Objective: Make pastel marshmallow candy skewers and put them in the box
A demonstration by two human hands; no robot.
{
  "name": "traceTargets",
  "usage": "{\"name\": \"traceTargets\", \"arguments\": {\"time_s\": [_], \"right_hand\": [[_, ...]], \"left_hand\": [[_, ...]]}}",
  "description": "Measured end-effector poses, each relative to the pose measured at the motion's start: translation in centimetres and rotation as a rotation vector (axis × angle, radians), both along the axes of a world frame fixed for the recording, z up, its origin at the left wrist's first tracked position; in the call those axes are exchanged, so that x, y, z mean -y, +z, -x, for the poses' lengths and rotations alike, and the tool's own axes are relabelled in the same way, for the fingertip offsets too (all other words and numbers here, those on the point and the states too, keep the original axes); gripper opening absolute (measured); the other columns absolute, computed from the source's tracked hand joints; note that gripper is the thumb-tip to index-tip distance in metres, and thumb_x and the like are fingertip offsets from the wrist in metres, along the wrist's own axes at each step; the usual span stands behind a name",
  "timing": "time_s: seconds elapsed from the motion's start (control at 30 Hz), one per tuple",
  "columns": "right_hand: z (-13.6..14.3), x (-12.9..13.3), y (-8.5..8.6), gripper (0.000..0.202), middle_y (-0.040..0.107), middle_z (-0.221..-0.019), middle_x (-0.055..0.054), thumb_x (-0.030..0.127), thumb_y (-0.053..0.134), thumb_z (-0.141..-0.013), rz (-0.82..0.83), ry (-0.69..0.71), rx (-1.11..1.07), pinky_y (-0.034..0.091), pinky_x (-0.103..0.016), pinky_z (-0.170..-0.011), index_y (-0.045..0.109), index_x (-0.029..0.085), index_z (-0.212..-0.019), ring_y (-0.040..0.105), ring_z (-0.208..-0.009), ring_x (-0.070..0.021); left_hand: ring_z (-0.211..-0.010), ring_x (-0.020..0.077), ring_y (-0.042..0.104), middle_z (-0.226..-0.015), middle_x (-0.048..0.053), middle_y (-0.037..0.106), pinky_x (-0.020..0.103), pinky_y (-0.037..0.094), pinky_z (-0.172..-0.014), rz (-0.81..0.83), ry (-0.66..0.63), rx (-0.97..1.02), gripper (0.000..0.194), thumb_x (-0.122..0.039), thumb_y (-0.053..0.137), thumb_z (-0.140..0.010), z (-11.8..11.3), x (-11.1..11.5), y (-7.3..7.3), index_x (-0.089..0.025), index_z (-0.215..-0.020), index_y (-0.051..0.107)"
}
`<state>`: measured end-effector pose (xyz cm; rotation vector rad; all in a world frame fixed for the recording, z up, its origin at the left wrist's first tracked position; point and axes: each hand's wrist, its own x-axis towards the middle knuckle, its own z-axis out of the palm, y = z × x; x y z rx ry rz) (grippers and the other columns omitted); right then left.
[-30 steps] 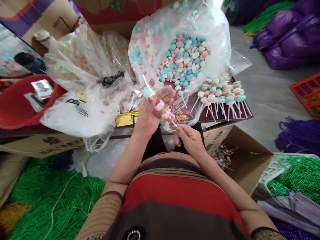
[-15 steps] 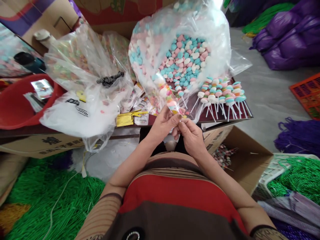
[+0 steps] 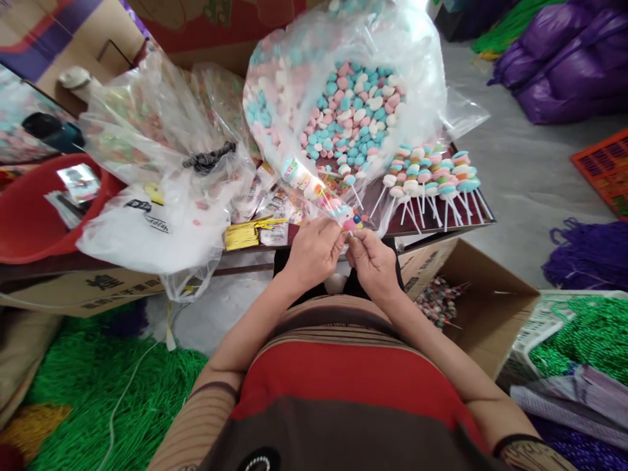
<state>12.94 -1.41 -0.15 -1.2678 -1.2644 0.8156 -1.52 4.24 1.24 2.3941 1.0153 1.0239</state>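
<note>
My left hand (image 3: 318, 252) and my right hand (image 3: 373, 263) meet in front of my body, both closed in a pinch at the lower end of a wrapped candy skewer (image 3: 333, 206). The skewer lies in a clear printed wrapper and slants up and to the left from my fingers. What exactly sits between the fingertips is hidden. Just beyond is a large clear bag of pink, white and blue candies (image 3: 350, 121). One unwrapped candy skewer (image 3: 350, 180) rests at its edge. To the right, several more candy skewers (image 3: 432, 173) lie in a pile, white sticks toward me.
Yellow twist ties (image 3: 243, 235) lie left of my hands beside printed wrappers (image 3: 275, 219). Farther left are a white plastic bag (image 3: 161, 229) and a red basin (image 3: 29, 222). A cardboard box (image 3: 495, 307) holding small candies stands below the table's right side.
The wrapped skewer's upper end has swung left and now lies more slanted. My left hand has rolled over, its back now facing up, and both hands stay together.
</note>
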Motion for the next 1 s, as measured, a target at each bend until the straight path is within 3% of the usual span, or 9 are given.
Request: {"name": "traceTargets", "arguments": {"time_s": [0.07,0.2,0.3,0.43,0.63,0.8,0.83,0.93,1.0], "right_hand": [[-0.4,0.0,-0.2,0.037,0.048,-0.058,0.007,0.058,0.052,-0.100,0.013,0.022,-0.029,0.037,-0.025,-0.050,0.061,0.024,-0.093,0.043,-0.050,-0.0092],[-0.5,0.3,-0.4,0.037,0.050,-0.061,0.007,0.060,0.054,-0.099,0.020,0.055,-0.130,0.035,-0.024,-0.049,0.060,0.024,-0.092,0.043,-0.049,-0.0084],[0.0,0.6,-0.4,0.036,0.048,-0.057,0.008,0.058,0.053,-0.100,0.040,0.095,-0.134,0.035,-0.023,-0.049,0.060,0.024,-0.092,0.042,-0.048,-0.0083],[0.7,0.9,-0.3,0.038,0.048,-0.057,0.007,0.059,0.052,-0.100,0.067,0.123,-0.127,0.035,-0.024,-0.048,0.060,0.023,-0.089,0.042,-0.048,-0.0085],[1.7,1.2,-0.2,0.043,0.047,-0.055,0.007,0.064,0.054,-0.097,0.147,0.106,-0.167,0.036,-0.024,-0.047,0.061,0.023,-0.088,0.039,-0.046,-0.0090],[-2.2,0.6,1.1,0.038,0.061,-0.058,0.002,0.057,0.062,-0.094,0.235,0.374,0.125,0.047,-0.025,-0.054,0.068,0.022,-0.080,0.055,-0.052,-0.0117],[-3.4,0.4,1.6,0.034,0.065,-0.061,0.001,0.055,0.065,-0.092,0.236,0.359,0.181,0.050,-0.027,-0.058,0.072,0.022,-0.083,0.058,-0.055,-0.0131],[-6.0,-0.1,2.9,0.036,0.077,-0.086,-0.005,0.054,0.072,-0.087,0.157,0.174,-0.016,0.058,-0.037,-0.080,0.076,0.027,-0.109,0.071,-0.080,-0.0214],[-6.1,-0.2,3.6,0.059,0.079,-0.105,-0.009,0.061,0.080,-0.076,0.146,0.255,-0.270,0.059,-0.044,-0.091,0.072,0.029,-0.125,0.074,-0.097,-0.0278]], "left_hand": [[-0.078,0.0164,0.059,-0.078,0.003,0.064,0.032,0.043,-0.077,0.262,-0.079,0.168,0.042,-0.051,0.044,-0.104,0.6,0.0,0.3,-0.020,-0.080,0.059],[-0.097,0.0178,0.067,-0.102,0.005,0.071,0.031,0.051,-0.086,0.771,-0.069,0.734,0.049,-0.068,0.060,-0.089,0.7,-0.7,1.0,-0.023,-0.107,0.065],[-0.092,0.0201,0.069,-0.089,0.003,0.070,0.032,0.054,-0.078,0.990,-0.150,0.942,0.061,-0.073,0.073,-0.075,-0.4,-1.2,2.0,-0.025,-0.112,0.066],[-0.068,0.0140,0.061,-0.061,-0.005,0.052,0.026,0.048,-0.061,1.039,-0.221,1.011,0.052,-0.061,0.085,-0.070,-2.1,-0.4,3.0,-0.023,-0.102,0.069],[-0.052,0.0084,0.047,-0.059,-0.007,0.044,0.024,0.038,-0.048,1.129,-0.158,0.986,0.045,-0.057,0.080,-0.078,-2.7,1.3,1.8,-0.019,-0.101,0.069],[-0.053,0.0077,0.048,-0.053,-0.009,0.041,0.023,0.041,-0.057,1.135,-0.130,1.022,0.040,-0.052,0.080,-0.080,-1.5,1.2,0.9,-0.018,-0.097,0.069],[-0.053,0.0073,0.047,-0.051,-0.010,0.040,0.023,0.042,-0.060,1.146,-0.147,1.025,0.039,-0.052,0.081,-0.079,-1.3,1.3,0.9,-0.017,-0.093,0.069],[-0.048,0.0066,0.046,-0.048,-0.011,0.040,0.027,0.048,-0.068,1.333,-0.384,0.975,0.041,-0.052,0.084,-0.076,-1.3,2.3,1.1,-0.016,-0.084,0.067],[-0.044,0.0068,0.042,-0.047,-0.011,0.039,0.030,0.051,-0.069,1.528,-0.658,0.895,0.045,-0.055,0.084,-0.074,-1.8,3.2,1.2,-0.016,-0.080,0.064]]}}
